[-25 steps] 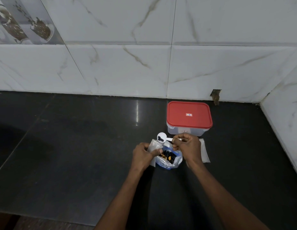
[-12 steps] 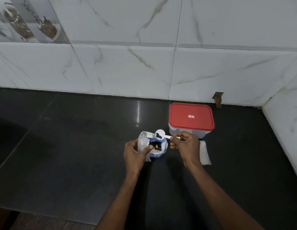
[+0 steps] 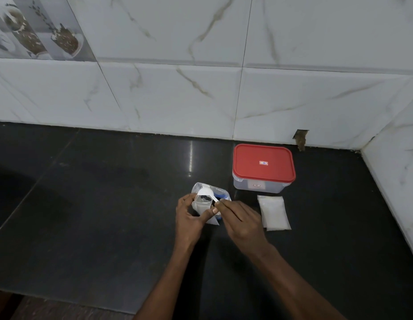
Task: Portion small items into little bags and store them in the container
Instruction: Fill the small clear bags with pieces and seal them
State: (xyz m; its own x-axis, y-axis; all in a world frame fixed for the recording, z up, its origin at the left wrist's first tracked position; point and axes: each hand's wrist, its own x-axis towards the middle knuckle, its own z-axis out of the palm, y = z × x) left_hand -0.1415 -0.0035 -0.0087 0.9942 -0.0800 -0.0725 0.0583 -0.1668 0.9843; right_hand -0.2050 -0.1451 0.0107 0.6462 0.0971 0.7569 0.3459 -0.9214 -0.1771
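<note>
R grip: R hand pinches the handle of a white spoon btwn thumb + fingertips; clamped on it.
L grip: L hand curls round a little bag, thumb + fingers keeping its mouth spread; gripping the bag.
Spoon: bowl tipped over the bag mouth, front-left of the container; can't tell if anything's left in the bowl.
Little bag: upright in L grip, front-left of container; a few dark pieces show inside.
Source bag: clear w/ blue, just behind the little bag + touching it, on the container side; contents hidden by hands.
Spare bags: flat whitish stack on the desk, just in front of container, not touching it.
Container: red lid on; inside not readable.
Step (judged): tipping a spoonful in; bag not yet sealed or stored.
Risk 1: bag mouth is narrow + floppy; if L grip slackens it could fold shut and pieces would spill onto the desk.
Risk 2: spoon tipped off-centre could drop pieces outside the rim.
Risk 3: source bag looks unsupported; a nudge from either wrist may topple it.
Risk 4: lid's on, so storing prob needs a free hand; setting an unsealed bag down could dump it.
</note>
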